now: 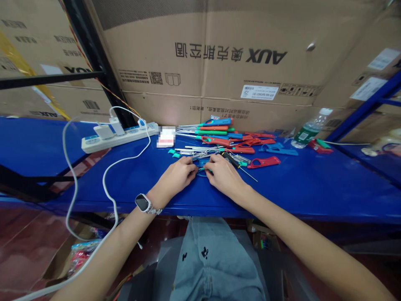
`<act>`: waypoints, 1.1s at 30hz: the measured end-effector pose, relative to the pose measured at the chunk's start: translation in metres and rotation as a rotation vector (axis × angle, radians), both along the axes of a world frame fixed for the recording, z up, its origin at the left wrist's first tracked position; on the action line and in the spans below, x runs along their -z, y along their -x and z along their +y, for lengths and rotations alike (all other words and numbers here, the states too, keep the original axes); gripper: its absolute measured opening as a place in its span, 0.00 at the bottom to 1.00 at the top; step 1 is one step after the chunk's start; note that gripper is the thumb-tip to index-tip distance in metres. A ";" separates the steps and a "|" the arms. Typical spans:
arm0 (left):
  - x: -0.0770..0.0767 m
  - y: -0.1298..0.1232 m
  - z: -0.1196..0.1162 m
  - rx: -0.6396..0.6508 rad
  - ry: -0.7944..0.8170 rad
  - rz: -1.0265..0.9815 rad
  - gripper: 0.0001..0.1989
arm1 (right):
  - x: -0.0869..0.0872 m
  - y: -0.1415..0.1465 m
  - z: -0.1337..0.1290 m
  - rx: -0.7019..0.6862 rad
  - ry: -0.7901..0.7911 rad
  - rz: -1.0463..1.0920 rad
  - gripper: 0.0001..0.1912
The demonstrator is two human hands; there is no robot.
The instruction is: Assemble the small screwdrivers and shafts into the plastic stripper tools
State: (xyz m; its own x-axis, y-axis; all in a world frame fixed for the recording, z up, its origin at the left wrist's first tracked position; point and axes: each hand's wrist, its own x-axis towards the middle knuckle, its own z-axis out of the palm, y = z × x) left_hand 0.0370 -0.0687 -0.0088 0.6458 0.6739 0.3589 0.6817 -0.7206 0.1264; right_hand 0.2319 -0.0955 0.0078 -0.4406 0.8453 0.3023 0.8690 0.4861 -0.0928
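Note:
Over the near part of the blue tabletop, my left hand (181, 172) and my right hand (223, 173) meet, fingertips pinched. Between them is a blue lighter casing (203, 162) with a small teal piece at the fingertips; my fingers cover much of it. A screwdriver (231, 159) with a black and yellow handle lies against my right hand, its shaft pointing right. Just beyond my fingers are metal lighter tubes (196, 149) and loose teal parts (174, 153). A red casing half (264, 162) rests to the right.
Several long-nosed lighters (216, 128) are piled behind my hands. Red casings (255, 140) and a blue casing (278, 149) lie right of them. A green-labelled bottle (308, 130) stands farther right. At left, a power strip (125, 136) trails a white cable (108, 184). Cardboard (219, 79) backs the table.

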 end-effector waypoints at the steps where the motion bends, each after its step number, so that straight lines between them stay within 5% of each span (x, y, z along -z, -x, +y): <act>1: 0.000 0.000 0.000 0.000 0.006 -0.004 0.09 | -0.001 0.000 0.000 -0.003 0.002 -0.008 0.12; 13: -0.002 0.000 -0.002 -0.025 0.024 0.011 0.09 | -0.007 -0.001 0.002 -0.021 -0.007 -0.122 0.10; 33: -0.004 -0.016 0.005 -0.039 -0.093 0.120 0.10 | 0.015 -0.008 0.001 -0.007 -0.037 0.132 0.10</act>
State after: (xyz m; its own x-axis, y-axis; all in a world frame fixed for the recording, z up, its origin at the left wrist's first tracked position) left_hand 0.0525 -0.0637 -0.0053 0.6621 0.6664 0.3427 0.7153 -0.6984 -0.0240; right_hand 0.2394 -0.0946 -0.0069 -0.4007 0.8295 0.3892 0.8470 0.4973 -0.1880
